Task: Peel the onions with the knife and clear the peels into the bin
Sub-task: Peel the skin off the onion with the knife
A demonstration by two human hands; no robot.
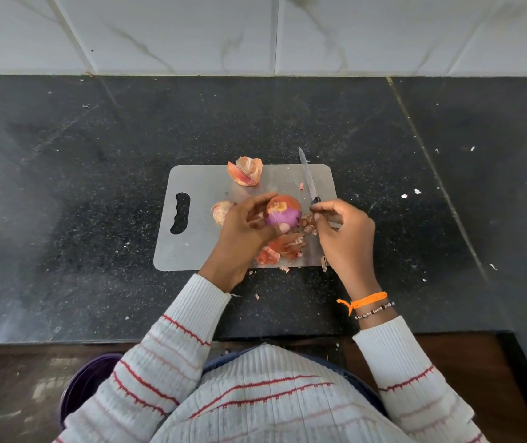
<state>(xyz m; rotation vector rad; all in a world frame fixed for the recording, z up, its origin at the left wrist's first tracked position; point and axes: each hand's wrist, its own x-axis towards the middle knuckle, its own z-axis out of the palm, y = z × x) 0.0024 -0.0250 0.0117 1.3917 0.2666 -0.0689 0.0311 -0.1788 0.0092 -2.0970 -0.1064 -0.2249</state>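
My left hand [245,231] grips a partly peeled red onion [283,211] just above the grey cutting board [192,251]; purple flesh shows on its lower half and brown skin on top. My right hand [343,233] holds a small knife [307,177] by its dark handle, blade pointing away toward the wall. Its fingertips are beside the onion's right side. Loose peels lie on the board: a large curl [245,171] at the far edge, a pale piece [222,211] by my left hand, and a pile [283,247] under the onion.
The board sits on a black granite counter [96,187] backed by a white tiled wall. Small peel scraps dot the counter near the board's front edge. A dark purple bin [86,385] stands on the floor at lower left, partly hidden by my sleeve.
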